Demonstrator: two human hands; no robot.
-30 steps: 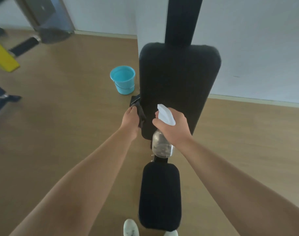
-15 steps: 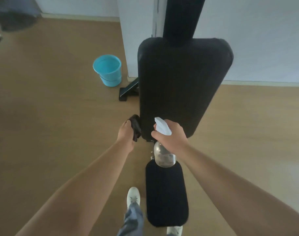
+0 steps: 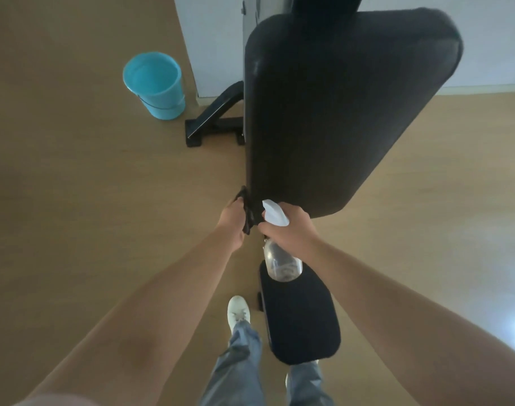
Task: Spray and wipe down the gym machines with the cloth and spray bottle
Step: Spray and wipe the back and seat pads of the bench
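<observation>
A black padded bench fills the middle: its raised backrest (image 3: pixel 332 112) slopes up toward the wall and its small seat pad (image 3: pixel 300 317) lies below my hands. My left hand (image 3: pixel 231 221) grips a dark cloth (image 3: pixel 248 213) against the lower left corner of the backrest. My right hand (image 3: pixel 288 227) holds a clear spray bottle (image 3: pixel 281 263) by its neck, with the white trigger head (image 3: pixel 273 213) pointing at the backrest's bottom edge. The bottle hangs over the gap between backrest and seat.
A light blue bucket (image 3: pixel 153 83) stands on the wooden floor to the left of the bench. The bench's black base foot (image 3: pixel 212 127) sticks out near it. A white wall (image 3: pixel 215 39) runs behind. My white shoe (image 3: pixel 238 312) and jeans leg are beside the seat.
I have stepped closer, so the bench looks larger and my left foot shows beside the seat. Both hands stay at the backrest's lower edge, the left hand's cloth still on the left corner.
</observation>
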